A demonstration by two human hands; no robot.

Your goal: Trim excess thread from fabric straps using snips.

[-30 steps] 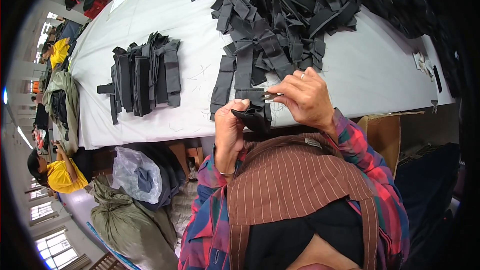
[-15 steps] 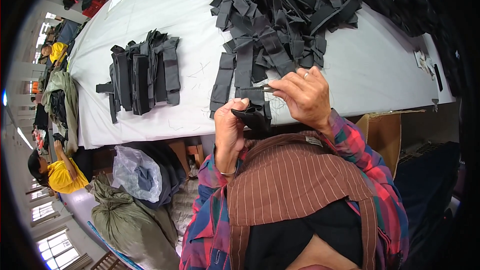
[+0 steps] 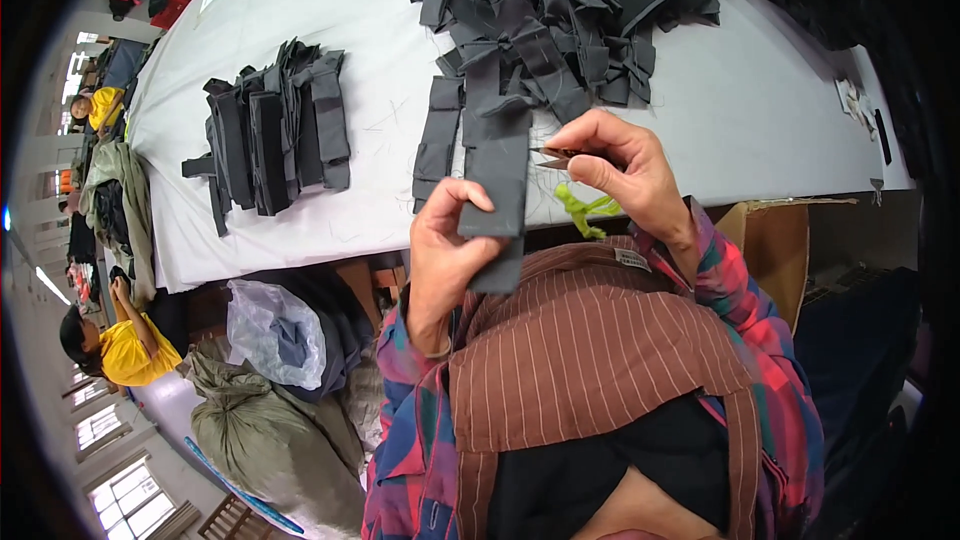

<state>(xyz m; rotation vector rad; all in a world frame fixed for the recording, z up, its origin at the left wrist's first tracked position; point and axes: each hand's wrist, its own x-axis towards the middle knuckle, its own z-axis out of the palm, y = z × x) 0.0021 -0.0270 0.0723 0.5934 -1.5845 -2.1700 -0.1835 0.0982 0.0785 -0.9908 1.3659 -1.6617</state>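
A dark grey strip [image 3: 497, 202] is pinched in the closed left grip [image 3: 443, 245]; to its right, parted snips [image 3: 560, 152] are held in the curled right grip [image 3: 632, 168].

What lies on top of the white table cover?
Mainly a large heap of dark fabric strips and, to its left, a smaller pile. The white cover beneath them and any strips buried within cannot be seen.

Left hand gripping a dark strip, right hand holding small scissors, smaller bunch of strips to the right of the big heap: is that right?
No: the head view shows the smaller bunch left of the big heap. Left hand on strip, right hand with scissors: correct.
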